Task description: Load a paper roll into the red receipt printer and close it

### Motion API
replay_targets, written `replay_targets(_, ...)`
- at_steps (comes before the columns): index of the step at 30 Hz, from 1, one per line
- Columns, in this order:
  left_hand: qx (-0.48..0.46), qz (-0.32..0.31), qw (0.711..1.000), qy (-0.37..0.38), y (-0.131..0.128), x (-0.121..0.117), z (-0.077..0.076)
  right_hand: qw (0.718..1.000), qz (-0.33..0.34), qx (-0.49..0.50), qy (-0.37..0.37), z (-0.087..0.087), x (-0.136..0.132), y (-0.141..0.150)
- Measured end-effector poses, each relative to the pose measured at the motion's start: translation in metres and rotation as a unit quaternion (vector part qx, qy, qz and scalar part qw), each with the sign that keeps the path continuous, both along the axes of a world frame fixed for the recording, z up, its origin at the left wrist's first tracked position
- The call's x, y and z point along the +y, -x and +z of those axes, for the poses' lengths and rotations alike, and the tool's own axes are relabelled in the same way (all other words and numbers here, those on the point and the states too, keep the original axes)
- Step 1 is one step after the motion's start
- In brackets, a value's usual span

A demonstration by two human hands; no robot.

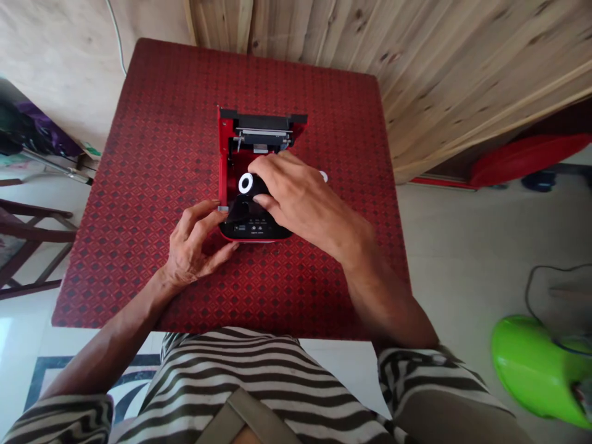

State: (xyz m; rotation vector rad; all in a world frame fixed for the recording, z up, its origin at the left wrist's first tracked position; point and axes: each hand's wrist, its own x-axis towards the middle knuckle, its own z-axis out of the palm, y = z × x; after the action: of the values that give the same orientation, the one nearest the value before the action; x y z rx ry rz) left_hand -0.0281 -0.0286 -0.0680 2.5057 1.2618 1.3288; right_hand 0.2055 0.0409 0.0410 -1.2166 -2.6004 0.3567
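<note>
A small red and black printer (256,229) stands on the table with its lid (263,127) raised. My right hand (300,200) pinches a black ribbon roll with a white core (245,183) over the printer's open bay. A loose dark strip of film (238,211) hangs from the roll onto the front panel. My left hand (197,240) steadies the printer's front left corner, fingers at the side and thumb at the front edge. Beyond my right hand a white round thing (324,177) shows only in part; I cannot tell what it is.
The table (161,123) has a red patterned cloth and meets a wooden plank wall (319,31) at the back. A wooden chair (37,240) is at the left. On the floor to the right sits a bright green plastic object (531,370) near a dark cable (530,290).
</note>
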Motion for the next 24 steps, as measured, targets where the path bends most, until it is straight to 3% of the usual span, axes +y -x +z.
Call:
replay_targets(7,-0.001,-0.001,1.0,0.012,0.0,-0.001,0.001,0.995,-0.014,-0.094,-0.014,-0.016,0.013,0.017)
replay_targets(11,-0.002,-0.003,1.0,0.011,0.0,-0.001,0.002,0.989,-0.019,-0.148,0.016,-0.02,0.024,0.022)
replay_targets(19,0.008,0.012,1.0,0.014,0.0,-0.001,0.0,0.994,-0.025,-0.086,0.068,-0.027,0.035,0.019)
replay_targets(24,0.008,0.001,1.0,0.015,0.001,0.0,0.001,0.995,0.009,-0.028,0.098,-0.011,0.026,0.008)
